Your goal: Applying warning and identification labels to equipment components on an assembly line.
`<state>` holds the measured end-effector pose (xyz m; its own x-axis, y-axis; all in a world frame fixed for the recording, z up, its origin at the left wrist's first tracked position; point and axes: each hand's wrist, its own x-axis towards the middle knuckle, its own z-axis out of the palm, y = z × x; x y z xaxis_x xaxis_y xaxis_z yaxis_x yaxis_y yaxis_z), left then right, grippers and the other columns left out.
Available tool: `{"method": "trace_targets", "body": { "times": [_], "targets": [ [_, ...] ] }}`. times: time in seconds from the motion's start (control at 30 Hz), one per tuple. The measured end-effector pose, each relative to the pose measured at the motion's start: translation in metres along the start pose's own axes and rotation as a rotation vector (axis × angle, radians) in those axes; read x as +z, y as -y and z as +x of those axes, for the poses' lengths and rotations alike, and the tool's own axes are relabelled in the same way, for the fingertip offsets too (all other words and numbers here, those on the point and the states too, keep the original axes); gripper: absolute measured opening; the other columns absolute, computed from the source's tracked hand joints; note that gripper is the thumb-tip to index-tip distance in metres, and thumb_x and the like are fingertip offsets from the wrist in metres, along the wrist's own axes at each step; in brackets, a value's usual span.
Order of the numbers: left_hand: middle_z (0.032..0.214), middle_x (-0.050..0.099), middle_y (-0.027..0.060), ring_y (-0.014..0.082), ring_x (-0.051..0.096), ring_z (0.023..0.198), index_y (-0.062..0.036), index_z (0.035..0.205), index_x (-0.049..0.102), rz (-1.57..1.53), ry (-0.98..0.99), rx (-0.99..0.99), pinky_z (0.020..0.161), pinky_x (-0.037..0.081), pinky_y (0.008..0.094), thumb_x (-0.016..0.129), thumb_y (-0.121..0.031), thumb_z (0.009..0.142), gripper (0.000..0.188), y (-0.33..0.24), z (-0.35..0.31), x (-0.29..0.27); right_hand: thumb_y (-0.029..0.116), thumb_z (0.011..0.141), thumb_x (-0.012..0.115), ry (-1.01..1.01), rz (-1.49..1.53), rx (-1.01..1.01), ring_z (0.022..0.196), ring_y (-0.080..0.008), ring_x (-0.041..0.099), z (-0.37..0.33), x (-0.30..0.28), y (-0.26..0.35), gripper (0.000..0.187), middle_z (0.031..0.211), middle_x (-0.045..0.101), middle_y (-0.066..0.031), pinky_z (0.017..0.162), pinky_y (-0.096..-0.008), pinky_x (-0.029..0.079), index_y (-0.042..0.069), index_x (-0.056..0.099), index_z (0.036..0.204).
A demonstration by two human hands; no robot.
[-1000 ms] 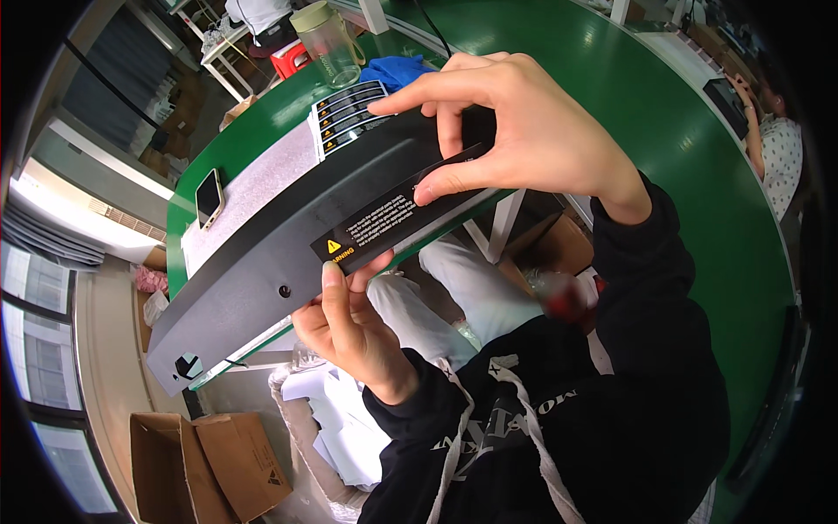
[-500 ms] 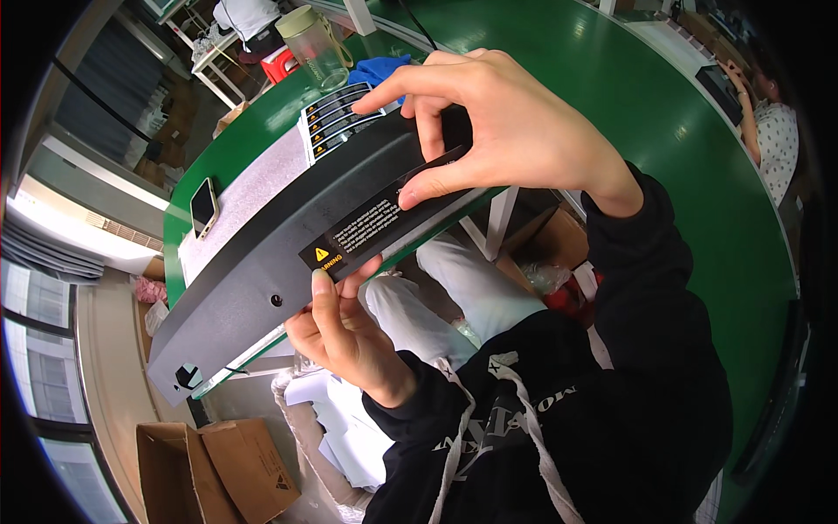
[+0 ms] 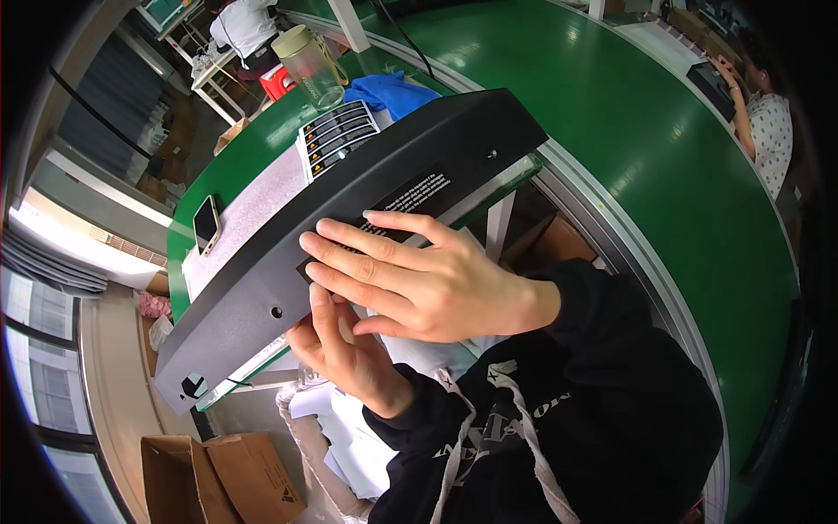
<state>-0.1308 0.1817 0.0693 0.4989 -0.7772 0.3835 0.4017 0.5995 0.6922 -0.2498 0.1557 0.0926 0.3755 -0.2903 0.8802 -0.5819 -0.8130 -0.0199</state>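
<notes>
A long black plastic housing panel (image 3: 236, 279) lies slantwise before me, with a round hole near its left part and a cut-out at its left end. On its face is a black warning label (image 3: 421, 194) with white print, its lower part covered by my right hand (image 3: 428, 284). That hand lies flat over the label, fingers stretched out. My left hand (image 3: 345, 354) grips the panel's near edge, its thumb at the label's left end; its other fingers are partly hidden. Behind the panel rests a sheet of similar labels (image 3: 339, 138).
On the green table (image 3: 559, 79) are a phone (image 3: 207, 224), a clear bottle with a pale green lid (image 3: 310, 70) and a blue cloth (image 3: 388, 94). Cardboard boxes (image 3: 253, 476) and a bin of white paper (image 3: 349, 445) stand below. Another person (image 3: 768, 131) works at far right.
My right hand has moved from holding the label's upper end down to lying flat on it. The label's upper part now lies against the panel. My left hand stays at the near edge.
</notes>
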Motion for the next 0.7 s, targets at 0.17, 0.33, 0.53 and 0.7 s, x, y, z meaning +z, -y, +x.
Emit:
{"method": "trace_targets", "body": {
  "times": [0.17, 0.33, 0.53, 0.7],
  "targets": [
    [0.104, 0.058, 0.0132, 0.0176, 0.058, 0.090, 0.0009, 0.103, 0.052, 0.025, -0.041, 0.076, 0.078, 0.048, 0.0312, 0.055, -0.007, 0.087, 0.018, 0.006, 0.001, -0.007, 0.037, 0.091, 0.044, 0.109, -0.393, 0.156, 0.126, -0.0201, 0.043, -0.026, -0.033, -0.031, 0.047, 0.134, 0.048, -0.0080, 0.103, -0.0382, 0.028, 0.008, 0.050, 0.128],
    [0.097, 0.057, 0.0134, 0.0191, 0.058, 0.087, 0.0021, 0.102, 0.051, 0.053, -0.008, 0.097, 0.078, 0.048, 0.0323, 0.058, -0.006, 0.080, 0.025, -0.002, -0.004, 0.009, 0.052, 0.094, 0.028, -0.043, -0.164, 0.468, 0.128, -0.0251, 0.040, -0.050, -0.108, -0.081, 0.064, 0.134, 0.046, -0.0139, 0.104, -0.0394, 0.027, 0.002, 0.043, 0.132],
    [0.092, 0.058, 0.0152, 0.0236, 0.058, 0.085, 0.0055, 0.105, 0.049, 0.090, 0.215, 0.149, 0.078, 0.047, 0.0331, 0.057, -0.009, 0.064, 0.044, -0.018, 0.010, 0.015, 0.057, 0.092, 0.032, 0.353, 0.581, 0.593, 0.113, -0.0231, 0.051, -0.049, -0.141, -0.095, 0.069, 0.114, 0.059, -0.0159, 0.098, -0.0331, 0.034, -0.002, 0.054, 0.120],
    [0.097, 0.059, 0.0163, 0.0264, 0.059, 0.089, 0.0058, 0.112, 0.048, -0.295, 0.747, -0.129, 0.082, 0.046, 0.0322, 0.056, -0.012, 0.060, 0.055, 0.016, 0.074, 0.036, 0.048, 0.091, 0.045, 0.364, 0.581, 0.819, 0.077, -0.0116, 0.050, -0.083, -0.136, -0.084, 0.054, 0.085, 0.057, -0.0057, 0.070, -0.0243, 0.038, -0.004, 0.059, 0.099]
  ]
}}
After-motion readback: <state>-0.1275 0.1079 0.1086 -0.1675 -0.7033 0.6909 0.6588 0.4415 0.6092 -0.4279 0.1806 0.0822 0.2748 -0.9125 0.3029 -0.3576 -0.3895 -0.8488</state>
